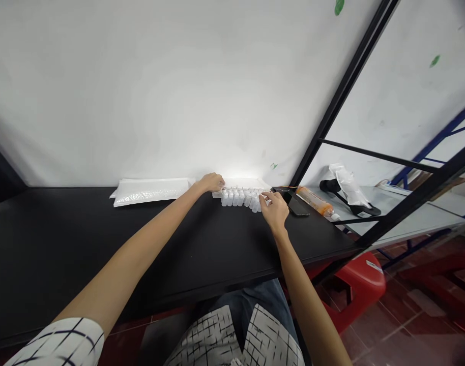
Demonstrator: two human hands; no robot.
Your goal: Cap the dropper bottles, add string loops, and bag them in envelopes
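A row of small whitish, translucent plastic pieces (238,198) lies side by side on the black tabletop, joined along the top by a thin wire or string. At its left end is my left hand (212,182), its fingers closed on the string. My right hand (274,207) pinches near the right end, thumb and finger at the last pieces; the exact contact is partly hidden. Behind the row, a flat white sheet or bag (251,183) rests against the wall. A thin orange wire (289,187) runs off to the right.
White bubble mailers (152,192) lie to the left on the black table (103,244). A dark phone (299,207) and an orange-and-clear bottle (316,202) are at the right. Beyond the black metal frame (339,101) stand a grey table (396,203) and a red stool (354,284).
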